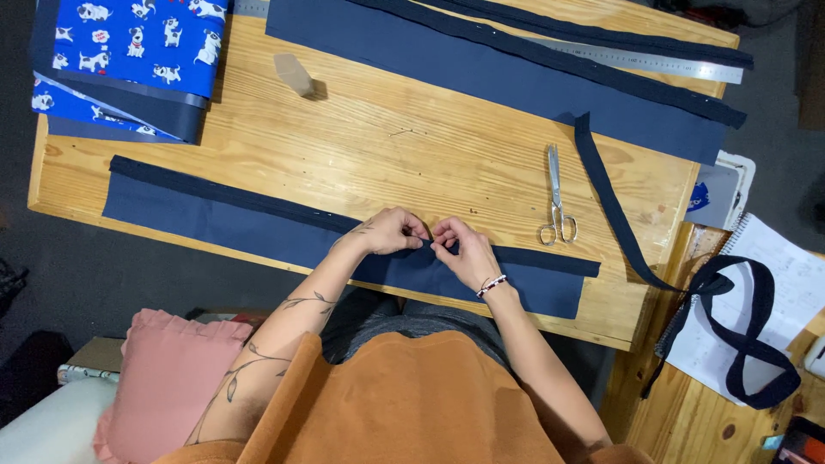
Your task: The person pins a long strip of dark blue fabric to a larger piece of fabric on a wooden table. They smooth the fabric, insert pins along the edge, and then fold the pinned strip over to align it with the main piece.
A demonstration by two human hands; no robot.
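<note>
- A long navy strip [258, 225] is laid along the near edge of the wooden table [361, 146], with a darker band [215, 191] running along its far edge.
- The left hand [391, 230] and right hand [460, 249] are brought together at the middle of the strip, fingertips nearly touching; each is narrowly pinched on the band's edge. Whether a pin is held cannot be told.
- The band could be shifted off the strip's edge if one pinch is loosened before the other, since only a short stretch is held and the rest lies free on both sides.
- What look like small pins are faintly seen along the band to the left; a fingertip could be pricked, as the fingers are worked so close together.
- The near edge of the strip lies just at the table's rim, next to the body; it could be dragged or rumpled by a forearm or the orange garment [404, 395].
- Scissors [557, 198] lie near the right hand, blades pointing away; they could be knocked by a sideways sweep of that arm.
- A loose dark tape [610, 206] hangs over the table's right end toward a notebook [791, 283]; it could slide off under its own hanging weight.
- A second navy piece [516, 77] and a steel ruler [644, 60] lie well apart at the far side, and are unlikely to be disturbed.
</note>
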